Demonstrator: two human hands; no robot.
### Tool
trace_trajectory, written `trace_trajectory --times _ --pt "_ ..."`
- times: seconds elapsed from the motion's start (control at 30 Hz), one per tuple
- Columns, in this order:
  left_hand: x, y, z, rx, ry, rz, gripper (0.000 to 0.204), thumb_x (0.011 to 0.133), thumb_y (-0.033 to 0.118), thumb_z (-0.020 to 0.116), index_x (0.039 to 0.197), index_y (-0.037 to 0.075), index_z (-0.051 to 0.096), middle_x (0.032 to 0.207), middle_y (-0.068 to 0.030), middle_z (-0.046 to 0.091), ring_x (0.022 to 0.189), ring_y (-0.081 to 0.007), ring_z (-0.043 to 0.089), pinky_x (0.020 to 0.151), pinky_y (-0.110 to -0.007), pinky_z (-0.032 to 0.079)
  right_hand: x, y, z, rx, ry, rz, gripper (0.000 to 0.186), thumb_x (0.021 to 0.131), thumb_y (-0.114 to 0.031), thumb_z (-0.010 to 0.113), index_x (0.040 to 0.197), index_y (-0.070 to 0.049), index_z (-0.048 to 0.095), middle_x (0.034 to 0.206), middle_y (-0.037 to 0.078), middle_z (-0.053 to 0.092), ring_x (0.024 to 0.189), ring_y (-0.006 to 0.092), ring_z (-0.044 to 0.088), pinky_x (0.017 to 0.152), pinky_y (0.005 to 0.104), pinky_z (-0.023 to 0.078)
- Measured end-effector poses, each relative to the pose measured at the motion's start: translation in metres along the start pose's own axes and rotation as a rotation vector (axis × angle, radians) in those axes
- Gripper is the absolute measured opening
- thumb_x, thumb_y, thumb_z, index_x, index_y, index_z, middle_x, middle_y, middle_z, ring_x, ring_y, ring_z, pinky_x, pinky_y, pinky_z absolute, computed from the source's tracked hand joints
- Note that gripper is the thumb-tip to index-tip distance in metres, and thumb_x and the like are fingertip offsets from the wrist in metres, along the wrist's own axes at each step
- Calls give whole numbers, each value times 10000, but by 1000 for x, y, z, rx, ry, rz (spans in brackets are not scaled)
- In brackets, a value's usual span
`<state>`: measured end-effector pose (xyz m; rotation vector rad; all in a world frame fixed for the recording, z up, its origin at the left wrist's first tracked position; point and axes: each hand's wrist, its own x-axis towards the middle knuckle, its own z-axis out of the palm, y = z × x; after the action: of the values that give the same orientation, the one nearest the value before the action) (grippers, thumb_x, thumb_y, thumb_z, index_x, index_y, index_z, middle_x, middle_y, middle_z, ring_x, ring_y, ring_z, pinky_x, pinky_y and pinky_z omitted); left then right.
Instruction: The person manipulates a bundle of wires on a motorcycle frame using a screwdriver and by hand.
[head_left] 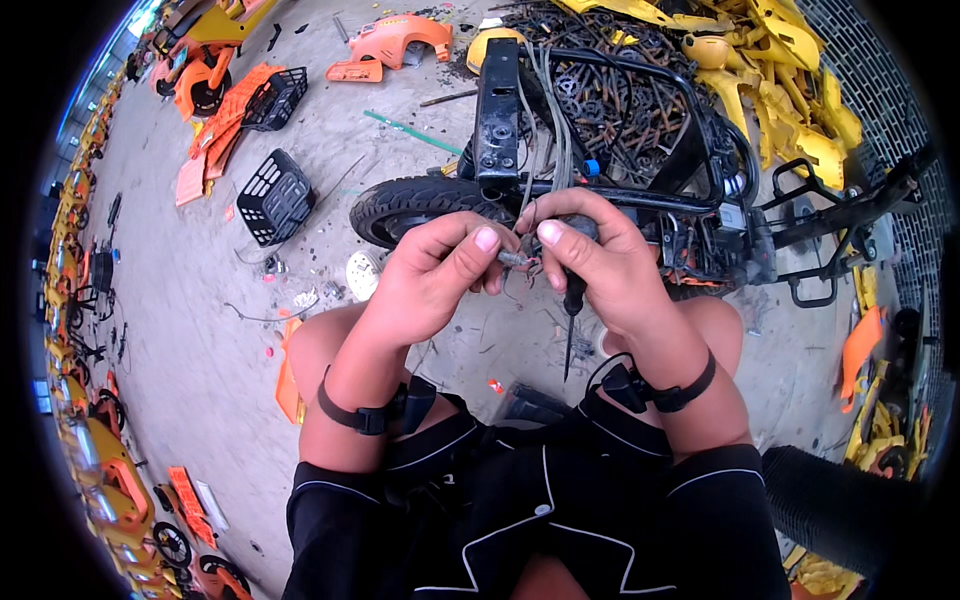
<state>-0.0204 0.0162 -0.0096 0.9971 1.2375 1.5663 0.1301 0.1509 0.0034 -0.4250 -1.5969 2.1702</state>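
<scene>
My left hand (440, 275) pinches the end of a small grey cable piece (513, 258) between thumb and fingers. Close beside it, my right hand (612, 262) is closed around a dark-handled screwdriver (573, 300), its thin shaft pointing down. The right thumb and forefinger also pinch at the thin wires, though their ends are too small to make out. Long grey cables (552, 110) run from between my hands up to the black vehicle frame (498, 130), which lies on its side with its black-tyred wheel (415, 208) at the left.
A heap of rusty metal parts (620, 110) lies behind the frame, with yellow body panels (790, 80) at the far right. Black baskets (275, 197) and orange panels (400, 42) lie on the grey floor (190, 330) to the left. Small debris is scattered about my feet.
</scene>
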Motion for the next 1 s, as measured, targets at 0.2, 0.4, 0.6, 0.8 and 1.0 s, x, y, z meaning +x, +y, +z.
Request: trace_trajectory --times 0.2,0.4,0.6,0.8,1.0 --pt "10 3 6 -9 26 0 278 1017 242 516 982 -1 644 877 -32 623 721 -87 552 640 -225 443 4 3 -9 -34 -63 -52 148 947 -155 635 1037 -38 625 960 7 627 758 45 539 600 198 442" --pt "19 0 4 145 81 160 244 1012 194 515 893 1 606 937 -48 585 724 -89 513 627 -228 422 1 -7 -12 -248 -51 -197 97 943 -106 612 991 -22 612 1019 103 658 648 61 518 575 205 446" --pt "20 0 8 246 151 238 221 1004 160 531 878 -8 598 898 -52 566 714 -88 481 641 -235 411 -4 -15 -10 -86 -56 82 152 951 -150 618 1001 -7 628 852 71 658 630 52 523 539 202 435" --pt "20 -1 12 291 171 279 229 999 171 545 864 -7 597 860 -41 568 704 -83 474 636 -231 405 -11 -8 -8 -198 -40 -19 156 921 -144 666 956 8 646 734 -5 608 653 31 518 570 210 430" --pt "16 4 25 136 206 157 224 986 211 579 923 -1 615 869 -31 587 722 -80 507 654 -222 426 -11 0 -9 -339 -77 -141 135 950 -135 614 946 -4 646 795 24 623 644 47 542 553 201 443"
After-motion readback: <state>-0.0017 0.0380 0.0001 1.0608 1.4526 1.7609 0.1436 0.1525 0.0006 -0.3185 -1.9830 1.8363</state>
